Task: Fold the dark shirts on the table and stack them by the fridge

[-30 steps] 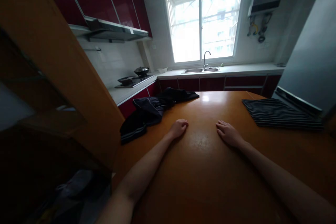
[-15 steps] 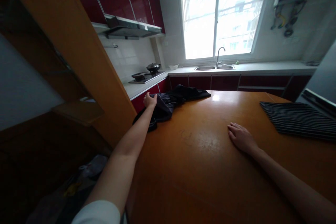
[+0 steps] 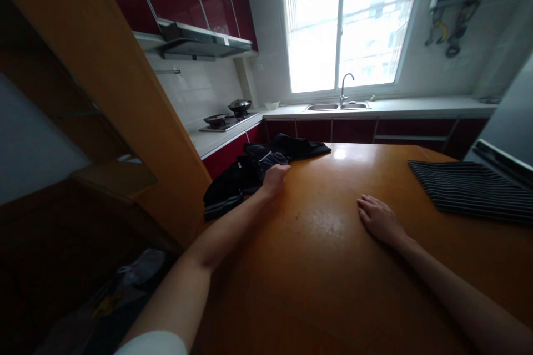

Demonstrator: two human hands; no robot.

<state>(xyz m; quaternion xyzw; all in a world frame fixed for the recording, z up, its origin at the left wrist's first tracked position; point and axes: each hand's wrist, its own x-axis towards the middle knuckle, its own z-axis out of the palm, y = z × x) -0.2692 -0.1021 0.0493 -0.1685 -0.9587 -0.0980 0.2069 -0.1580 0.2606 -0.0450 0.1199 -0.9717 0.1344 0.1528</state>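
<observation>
My left hand [image 3: 276, 178] is closed around the edge of a dark navy garment [image 3: 271, 158], its fingers partly hidden behind the knuckles. Crumpled black clothing lies beside it along the table's far left edge. A black piece with pale stripes [image 3: 225, 191] spreads left of the hand, and more black cloth [image 3: 302, 147] reaches to the right behind it. My right hand [image 3: 380, 219] rests palm down on the wooden table [image 3: 316, 272], fingers extended, holding nothing.
A black cloth with thin white stripes [image 3: 478, 191] lies flat at the table's right side. A wooden post [image 3: 137, 94] slants up at the left. Beyond the table are a stove with pans [image 3: 239, 105], a sink [image 3: 320, 107] and a white counter [image 3: 425, 104].
My left hand has moved right and slightly nearer, drawing the navy cloth with it. Black striped fabric now shows more at the left. My right hand stays on the table.
</observation>
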